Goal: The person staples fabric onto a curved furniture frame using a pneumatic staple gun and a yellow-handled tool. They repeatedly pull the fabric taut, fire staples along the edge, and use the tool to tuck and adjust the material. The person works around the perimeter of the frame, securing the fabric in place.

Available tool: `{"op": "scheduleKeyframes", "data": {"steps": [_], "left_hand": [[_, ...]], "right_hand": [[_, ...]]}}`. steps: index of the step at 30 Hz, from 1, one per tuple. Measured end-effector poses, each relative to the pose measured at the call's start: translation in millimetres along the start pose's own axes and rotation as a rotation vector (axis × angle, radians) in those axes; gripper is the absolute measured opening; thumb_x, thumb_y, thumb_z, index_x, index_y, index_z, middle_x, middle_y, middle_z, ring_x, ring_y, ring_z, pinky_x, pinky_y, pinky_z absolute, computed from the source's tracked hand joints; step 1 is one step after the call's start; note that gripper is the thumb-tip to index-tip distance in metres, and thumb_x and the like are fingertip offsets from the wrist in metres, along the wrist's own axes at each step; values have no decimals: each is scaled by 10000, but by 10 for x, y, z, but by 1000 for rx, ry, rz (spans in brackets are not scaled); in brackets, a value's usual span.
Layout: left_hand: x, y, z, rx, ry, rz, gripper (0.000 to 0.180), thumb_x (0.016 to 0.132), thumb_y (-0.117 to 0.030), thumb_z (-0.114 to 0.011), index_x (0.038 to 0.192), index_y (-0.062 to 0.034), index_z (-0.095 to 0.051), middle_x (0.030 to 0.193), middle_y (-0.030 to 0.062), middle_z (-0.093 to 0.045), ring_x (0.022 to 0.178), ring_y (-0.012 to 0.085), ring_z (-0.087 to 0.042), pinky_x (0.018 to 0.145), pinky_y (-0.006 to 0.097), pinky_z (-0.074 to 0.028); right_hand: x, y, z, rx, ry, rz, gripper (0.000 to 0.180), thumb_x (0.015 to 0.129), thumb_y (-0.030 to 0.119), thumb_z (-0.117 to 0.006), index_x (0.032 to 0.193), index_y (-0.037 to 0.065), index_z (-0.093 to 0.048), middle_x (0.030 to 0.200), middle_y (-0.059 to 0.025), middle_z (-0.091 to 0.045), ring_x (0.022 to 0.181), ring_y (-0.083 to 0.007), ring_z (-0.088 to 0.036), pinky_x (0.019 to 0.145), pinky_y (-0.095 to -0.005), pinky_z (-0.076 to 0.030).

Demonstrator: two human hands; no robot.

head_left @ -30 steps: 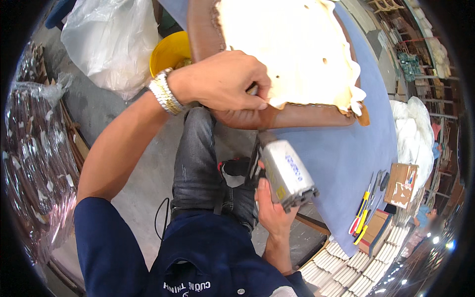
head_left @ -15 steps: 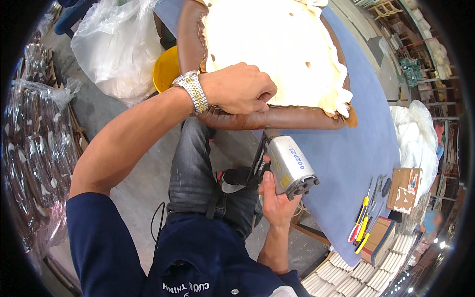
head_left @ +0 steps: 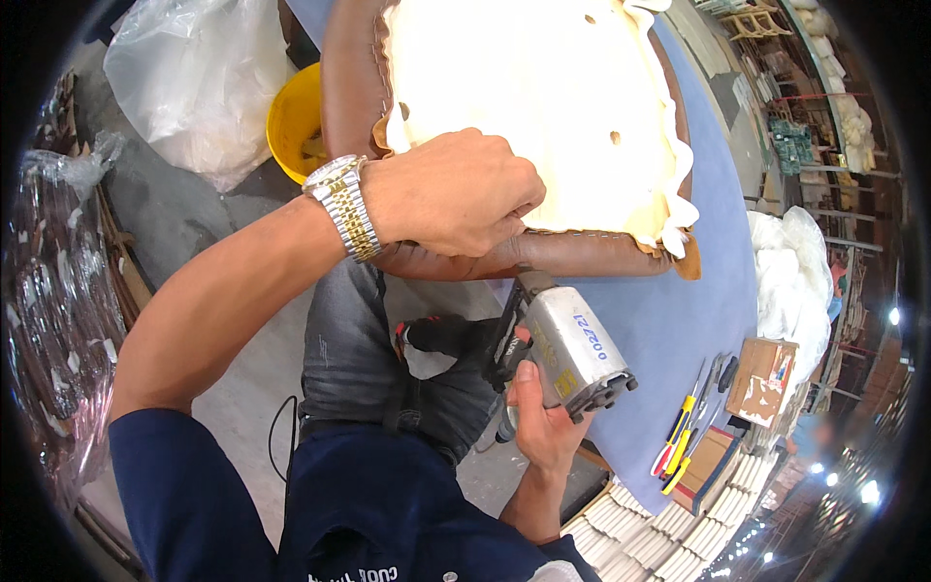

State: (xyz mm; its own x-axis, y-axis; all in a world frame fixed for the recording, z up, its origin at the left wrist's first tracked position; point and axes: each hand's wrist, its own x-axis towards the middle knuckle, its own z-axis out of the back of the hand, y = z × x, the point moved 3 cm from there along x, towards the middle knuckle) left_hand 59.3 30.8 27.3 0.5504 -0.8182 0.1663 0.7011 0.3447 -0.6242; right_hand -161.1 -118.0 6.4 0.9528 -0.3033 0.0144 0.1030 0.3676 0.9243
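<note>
An upholstered seat pad lies face down, its brown leather border framing a bright cream cloth with a wavy loose edge at the right. My left hand, a metal watch on its wrist, is closed in a pinch at the near seam where cloth and leather meet. Its fingertips are partly hidden. Just below the pad's near side, my right hand grips a silver and black staple gun. The gun's nose points up at the leather, close to it; whether they touch I cannot tell.
The pad rests on a blue-topped table. Yellow-handled hand tools and a cardboard box lie at its right. A yellow bucket and a clear plastic bag stand at left, with plastic-wrapped brown pieces beyond.
The whole view has shifted a little, so the pad and table sit lower and the surroundings farther left. My left hand still pinches the seam, and the staple gun stays near the leather.
</note>
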Motion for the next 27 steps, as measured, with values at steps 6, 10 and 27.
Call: {"op": "scheduleKeyframes", "data": {"steps": [6,10,27], "left_hand": [[24,-3,-28,10,-30,-8,157,840,-154,-691,772,-13,-682,682,191,-666,684,382,-679,647,440,-528],[8,10,-41,-6,-55,2,172,854,-171,-701,777,-18,-687,696,193,-671,707,392,-684,664,460,-533],[-233,-63,27,259,-166,-88,374,848,-417,-744,743,-72,-643,716,113,-670,783,312,-654,767,434,-494]], "right_hand": [[156,61,-82,-110,26,50,462,975,-39,-599,1417,-45,-464,1201,-184,-701,677,-83,-571,561,-237,-477],[266,232,-105,-141,74,22,448,977,-33,-614,1403,-44,-474,1176,-169,-706,667,-83,-570,547,-235,-467],[-25,232,-134,166,-19,-100,433,975,-3,-617,1387,-52,-495,1184,-183,-701,609,-103,-574,537,-259,-493]]}}
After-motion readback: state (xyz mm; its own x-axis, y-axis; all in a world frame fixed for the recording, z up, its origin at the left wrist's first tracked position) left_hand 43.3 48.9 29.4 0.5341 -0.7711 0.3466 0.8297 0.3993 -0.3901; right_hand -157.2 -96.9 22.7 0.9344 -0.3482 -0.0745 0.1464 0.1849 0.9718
